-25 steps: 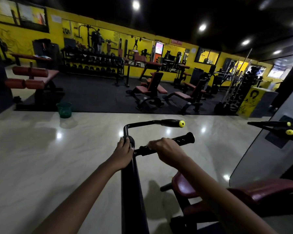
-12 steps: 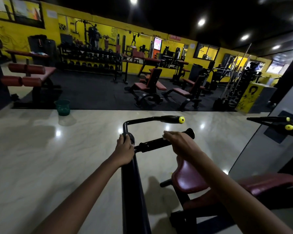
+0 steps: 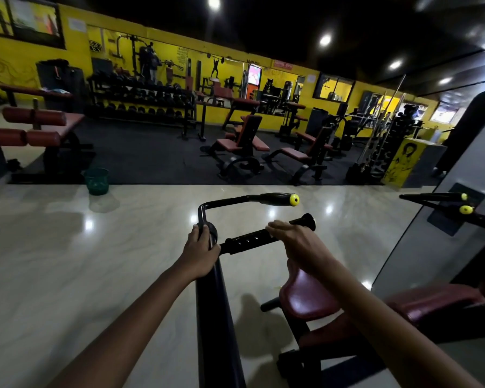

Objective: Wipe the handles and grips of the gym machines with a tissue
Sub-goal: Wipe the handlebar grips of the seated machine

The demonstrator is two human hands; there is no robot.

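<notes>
Sliding outward along the lower grip (image 3: pixel 252 239), the right hand (image 3: pixel 289 236) now sits near the bar's far end, where a second ago it covered the middle, while the left hand (image 3: pixel 200 250) has stayed wrapped around the top of the black upright post (image 3: pixel 216 317). From the head view, a glossy pale floor (image 3: pixel 67 261) runs out to a dark rubber mat, with red-padded benches (image 3: pixel 241 144), a dumbbell rack (image 3: pixel 143 102) and yellow walls beyond; a green bucket (image 3: pixel 96 181) stands at the mat's edge. Right fingers (image 3: pixel 277 228) are curled down over the grip, pressed together (no tissue shows under them, so I cannot tell whether one is pinched there). That grip's long axis runs from the post up and to the right, its flared end (image 3: pixel 308 221) pointing away from the person. Just above it, the upper handle (image 3: pixel 263 198) lies nearly level, yellow cap (image 3: pixel 294 199) to the right. A maroon seat (image 3: pixel 305 298) lies below the right forearm.
</notes>
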